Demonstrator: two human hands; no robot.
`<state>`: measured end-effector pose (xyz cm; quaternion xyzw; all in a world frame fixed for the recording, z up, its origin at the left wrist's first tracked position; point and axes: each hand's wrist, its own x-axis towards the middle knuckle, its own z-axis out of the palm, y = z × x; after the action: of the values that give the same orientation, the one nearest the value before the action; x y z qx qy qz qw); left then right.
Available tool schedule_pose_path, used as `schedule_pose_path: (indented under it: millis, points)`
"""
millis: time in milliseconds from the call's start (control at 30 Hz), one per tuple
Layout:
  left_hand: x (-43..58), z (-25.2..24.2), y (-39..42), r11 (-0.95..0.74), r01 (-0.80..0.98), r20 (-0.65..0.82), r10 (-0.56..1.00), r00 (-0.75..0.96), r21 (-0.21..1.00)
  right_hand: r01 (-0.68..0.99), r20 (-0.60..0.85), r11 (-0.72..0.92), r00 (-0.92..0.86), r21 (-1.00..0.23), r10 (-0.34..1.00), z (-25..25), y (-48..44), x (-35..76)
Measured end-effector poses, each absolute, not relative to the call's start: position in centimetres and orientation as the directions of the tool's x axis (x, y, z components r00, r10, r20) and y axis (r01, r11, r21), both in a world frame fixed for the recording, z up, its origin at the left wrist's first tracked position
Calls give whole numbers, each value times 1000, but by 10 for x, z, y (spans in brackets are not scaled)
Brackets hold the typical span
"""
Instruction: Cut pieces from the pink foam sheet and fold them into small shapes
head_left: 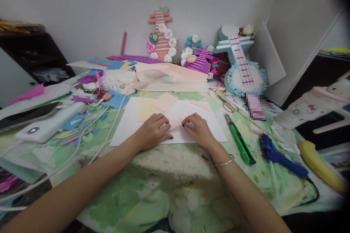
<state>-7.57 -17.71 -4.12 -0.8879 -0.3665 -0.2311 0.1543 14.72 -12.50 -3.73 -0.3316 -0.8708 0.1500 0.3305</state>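
A pale peach sheet of paper (176,122) lies between my two hands on white paper (123,131). My right hand (198,129) pinches its right edge between thumb and fingertips. The left edge is under the fingertips of my left hand (155,131), which rests on the white paper with bent fingers and the thumb held apart. A yellow paper piece (146,109) and a peach paper square (165,102) lie just beyond my left hand. To the right of my right hand is a green utility knife (240,140).
Scissors (228,103), a blue glue gun (281,156) and a banana-shaped object (321,165) lie on the right. A white cup (303,107) stands there too. Cables, paper scraps and a white power bank (50,122) crowd the left. Decorated instrument models (243,62) line the back.
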Motion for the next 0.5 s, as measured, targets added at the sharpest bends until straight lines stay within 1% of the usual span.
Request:
schedule_pose_path:
  millis: [67,133,233,333,400,500]
  points:
    - [-74,-41,-177,-681,724,525,578,624,-110,479,478,737,-562,-477,675,-37,-125,147]
    - [-75,-41,-177,-684,727,543,586,601,-65,489,479,750,-577,-445,661,-37,-124,147]
    - [-79,-44,-174,-687,722,574,626,528,86,510,463,788,-638,-345,616,-37,-122,150]
    - [-83,-48,-170,-669,701,557,690,462,248,514,425,816,-697,-266,578,-37,-121,152]
    - [-84,-49,-167,-638,699,523,736,429,324,516,401,817,-712,-259,577,-37,-120,153]
    - [-84,-48,-165,-577,703,453,802,389,417,523,371,796,-705,-305,605,-36,-120,153]
